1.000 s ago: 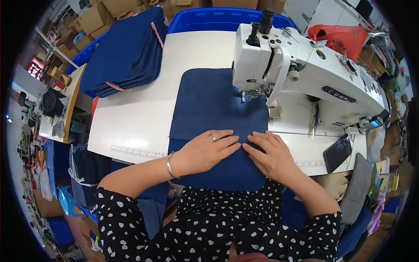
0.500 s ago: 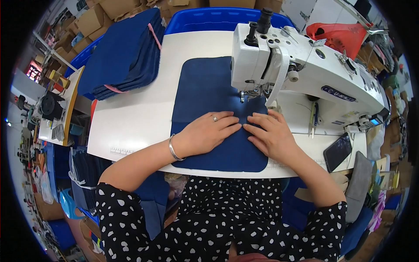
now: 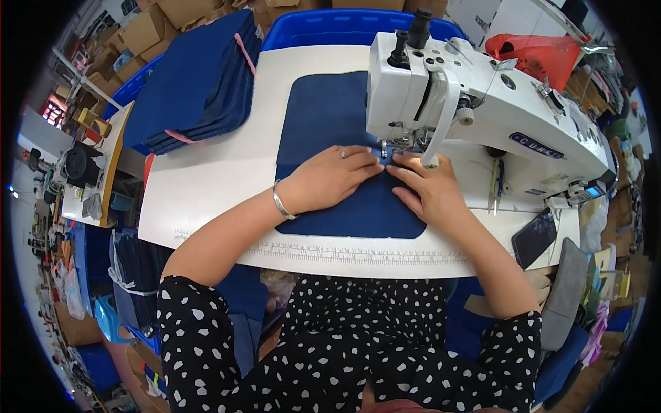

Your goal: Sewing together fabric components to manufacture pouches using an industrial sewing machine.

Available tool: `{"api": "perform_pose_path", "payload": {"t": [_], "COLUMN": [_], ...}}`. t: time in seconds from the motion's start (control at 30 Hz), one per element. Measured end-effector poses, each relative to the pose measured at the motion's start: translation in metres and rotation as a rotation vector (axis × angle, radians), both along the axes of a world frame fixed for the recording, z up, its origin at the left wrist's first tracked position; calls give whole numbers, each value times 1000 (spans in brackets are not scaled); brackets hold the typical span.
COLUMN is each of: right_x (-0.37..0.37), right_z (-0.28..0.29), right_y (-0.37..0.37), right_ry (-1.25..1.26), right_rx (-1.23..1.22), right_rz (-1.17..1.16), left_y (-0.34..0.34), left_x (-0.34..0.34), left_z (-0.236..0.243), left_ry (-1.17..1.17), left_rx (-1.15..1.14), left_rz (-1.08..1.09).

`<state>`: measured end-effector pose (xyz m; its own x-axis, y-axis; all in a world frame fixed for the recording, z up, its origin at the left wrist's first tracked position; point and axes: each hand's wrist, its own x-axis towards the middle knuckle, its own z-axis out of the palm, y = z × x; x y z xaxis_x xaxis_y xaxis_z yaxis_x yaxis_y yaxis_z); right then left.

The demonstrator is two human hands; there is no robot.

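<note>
A dark blue fabric panel (image 3: 323,110) with rounded corners lies flat on the white sewing table (image 3: 206,186), partly under the head of a white sewing machine (image 3: 482,89). Both my hands rest on the panel just in front of the presser foot (image 3: 385,149). My left hand (image 3: 334,177) lies palm down to the left of the foot, fingers stretched toward it. On the other side my right hand (image 3: 428,184) presses the cloth with its fingers spread, close to the foot. The needle is too small to make out.
A tied stack of blue panels (image 3: 193,82) sits at the back left, with a blue bin (image 3: 310,31) behind the table. Thread snips (image 3: 496,186) and a phone (image 3: 533,239) lie to the right. A printed ruler (image 3: 344,256) runs along the table's front edge.
The fabric panel has slid away from me under the machine head, uncovering the ruler at the front edge. Both my hands have moved forward with it, nearer the presser foot.
</note>
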<state>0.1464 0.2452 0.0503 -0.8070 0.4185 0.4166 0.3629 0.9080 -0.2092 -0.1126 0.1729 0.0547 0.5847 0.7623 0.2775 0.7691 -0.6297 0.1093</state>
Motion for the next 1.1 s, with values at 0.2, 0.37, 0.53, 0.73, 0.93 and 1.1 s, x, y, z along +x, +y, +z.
{"api": "perform_pose_path", "payload": {"t": [0.2, 0.37, 0.53, 0.73, 0.93, 1.1], "right_x": [2, 0, -1, -4, -6, -3], "right_z": [0, -1, 4, -1, -4, -3], "right_y": [-1, 0, 5, 9, 7, 16], "right_ry": [-80, -70, -98, -42, -7, 209], "right_rx": [-15, -30, 14, 53, 17, -185], "right_rz": [-64, -71, -85, -67, -101, -90], "left_y": [12, 13, 15, 17, 19, 18], "left_x": [-3, 0, 0, -2, -5, -5], "left_z": [-2, -6, -5, -4, -5, -2], "left_ry": [-59, -73, -66, -91, -79, -100], "left_rx": [39, 65, 65, 44, 37, 37], "left_rz": [-42, 1, 6, 19, 36, 29]}}
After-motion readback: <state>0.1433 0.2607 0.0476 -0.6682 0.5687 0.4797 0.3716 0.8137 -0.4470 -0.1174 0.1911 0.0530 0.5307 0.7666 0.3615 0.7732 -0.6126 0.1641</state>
